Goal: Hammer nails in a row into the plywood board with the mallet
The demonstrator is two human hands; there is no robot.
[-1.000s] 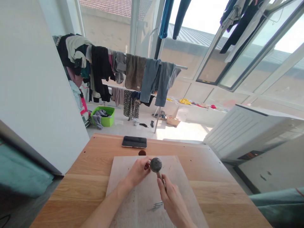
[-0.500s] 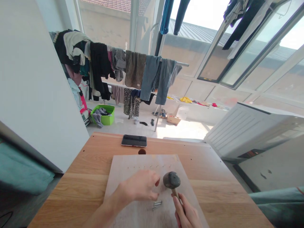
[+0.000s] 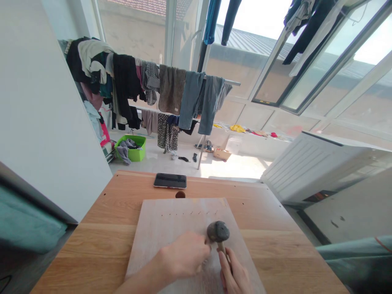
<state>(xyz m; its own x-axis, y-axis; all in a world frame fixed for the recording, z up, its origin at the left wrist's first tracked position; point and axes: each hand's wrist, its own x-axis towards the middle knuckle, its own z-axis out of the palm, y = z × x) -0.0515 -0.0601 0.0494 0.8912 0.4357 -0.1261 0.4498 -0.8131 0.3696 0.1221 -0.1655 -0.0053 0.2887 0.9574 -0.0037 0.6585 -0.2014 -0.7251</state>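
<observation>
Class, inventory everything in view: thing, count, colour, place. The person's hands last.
wooden table: 1, brown, foreground
board: 1, pale, on the table
thin nails: about 4, colour unclear, board's far part
small dots: about 4, dark, left of nails
mallet: 1, dark-grey head, over the board
phone: 1, black screen, table's far edge
round piece: 1, brown, behind board
drying rack: 1, pale, beyond table
clothes: many, mixed, on the rack and overhead
basket: 1, green, floor
carton: 1, light brown, floor
ribbed appliance: 1, white, right
windows: several, pale-framed, background
cloths: 2, teal, left and right
left hand: 1, blurred, over board
right hand: 1, bare, gripping the mallet
</observation>
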